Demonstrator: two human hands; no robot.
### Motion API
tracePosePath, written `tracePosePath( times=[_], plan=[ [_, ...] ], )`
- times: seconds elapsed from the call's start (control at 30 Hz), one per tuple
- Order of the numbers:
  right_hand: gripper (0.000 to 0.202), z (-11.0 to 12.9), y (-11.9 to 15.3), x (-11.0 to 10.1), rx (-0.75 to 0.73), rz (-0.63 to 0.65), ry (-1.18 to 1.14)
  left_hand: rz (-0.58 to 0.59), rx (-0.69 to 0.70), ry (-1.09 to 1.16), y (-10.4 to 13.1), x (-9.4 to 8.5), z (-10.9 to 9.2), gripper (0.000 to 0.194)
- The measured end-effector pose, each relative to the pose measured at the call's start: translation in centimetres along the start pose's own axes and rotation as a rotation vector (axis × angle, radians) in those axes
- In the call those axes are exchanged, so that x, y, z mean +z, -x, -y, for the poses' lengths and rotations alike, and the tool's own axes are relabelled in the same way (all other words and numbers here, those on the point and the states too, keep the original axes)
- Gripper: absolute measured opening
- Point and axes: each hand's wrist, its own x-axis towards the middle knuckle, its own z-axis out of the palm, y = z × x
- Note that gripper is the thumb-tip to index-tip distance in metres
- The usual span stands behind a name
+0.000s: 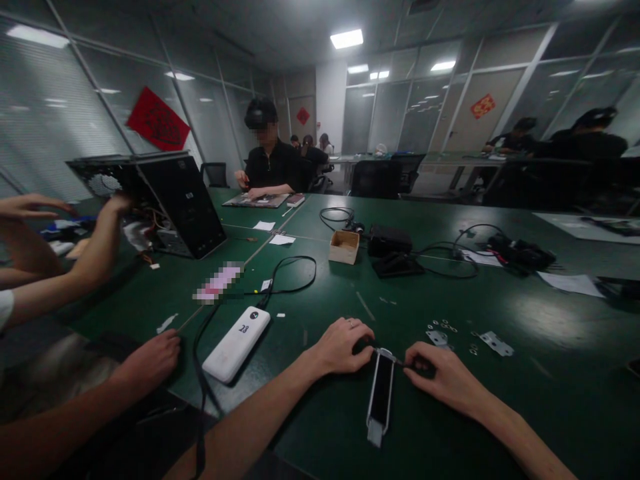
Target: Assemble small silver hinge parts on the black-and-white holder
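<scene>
The person sits at a green table (565,400), w/ both hands resting at its near part. Btw. the two hands lies a narrow device (381,393), dark in the middle and w/ a pale metal frame. It is flat on the table, its rounded end away from the person and its pale tip pointing back to the person.

The L hand (347,345) is at the upper left corner of this device. Its fingers are bent and the grip is narrow, but one cannot tell if sth. is held inside. The R hand (440,373) is on the other side; its thumb and index finger are closed on a thin dark piece (399,363), which reaches to the upper right corner of the device. What this piece is, is too small to tell.

Beyond the R hand lie two metal brackets, one nearer (438,338) and one more to the right (496,344), w/ several small rings (445,325) nr them. To the left of the L hand, well apart, is a white power bank (237,345) marked "28", w/ a black cable (201,373) running beside it. Farther on the table stand an open cardboard box (344,248) and a black PC tower (195,203).

At the left side a co-worker's hand (157,360) rests on the table edge; another forearm (85,277) reaches to the tower. Across the table sits a person in a black shirt (275,163).
</scene>
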Motion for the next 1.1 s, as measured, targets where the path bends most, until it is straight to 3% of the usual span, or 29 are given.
tracePosePath(
  times=[0.17,0.33,0.5,0.73,0.93,1.1],
  plan=[
    [0.013,-1.0,0.2,-0.7,-0.052,-0.163,0.035,-0.029,-0.016,0.004,0.0,0.0,0.0,0.019],
    [0.017,0.7,0.0,0.6,-0.223,-0.359,0.043,-0.078,0.012,0.029,-0.1,0.2,-0.3,0.018],
    [0.020,3.0,-0.5,2.1,-0.429,-0.421,0.020,-0.056,0.086,0.041,0.0,0.7,-0.7,0.021],
    [0.021,3.5,-0.7,1.9,-0.507,-0.454,0.112,-0.099,0.163,0.103,0.0,0.7,-1.0,0.016],
    [0.020,3.7,-0.8,1.7,-0.491,-0.479,0.237,-0.131,0.073,0.260,0.0,0.5,-1.8,0.014],
    [0.014,4.0,-0.9,1.5,-0.624,-0.580,0.212,-0.044,-0.017,0.465,-0.2,-0.1,-2.2,0.016]
  ],
)
